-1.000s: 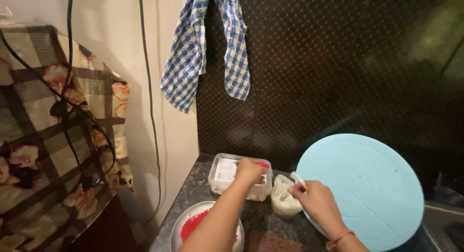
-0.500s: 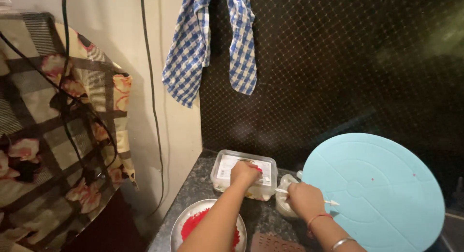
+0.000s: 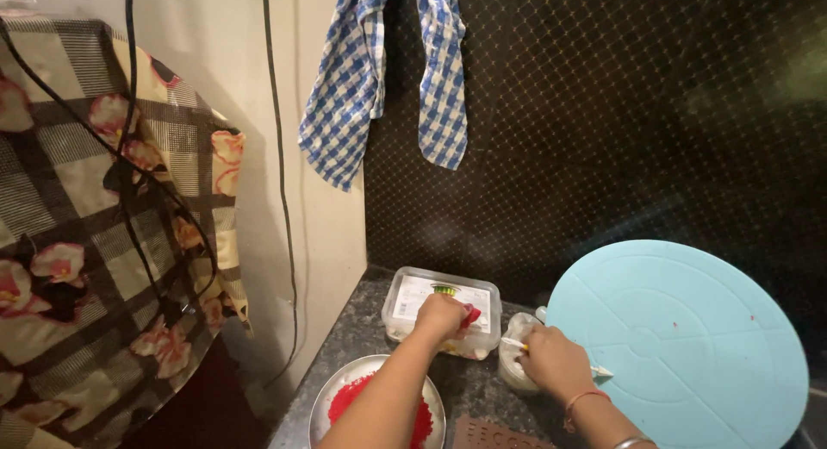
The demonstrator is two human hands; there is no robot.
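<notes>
Flanking both hands: steel plate (image 3: 332,395), blue turntable (image 3: 689,346)

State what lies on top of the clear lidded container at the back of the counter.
The left hand rests on the lid of the clear container, holding something small and red. A white label and a small green patch show on the lid. The contents underneath are mostly hidden.

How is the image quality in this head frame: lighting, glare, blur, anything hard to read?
Head view: warm, dim light; the dark patterned wall shows soft hazy glare at upper right. The left hand on the clear plastic box and the right hand by the round light-blue board look slightly soft. The frame bottom cuts off the steel plate.
</notes>
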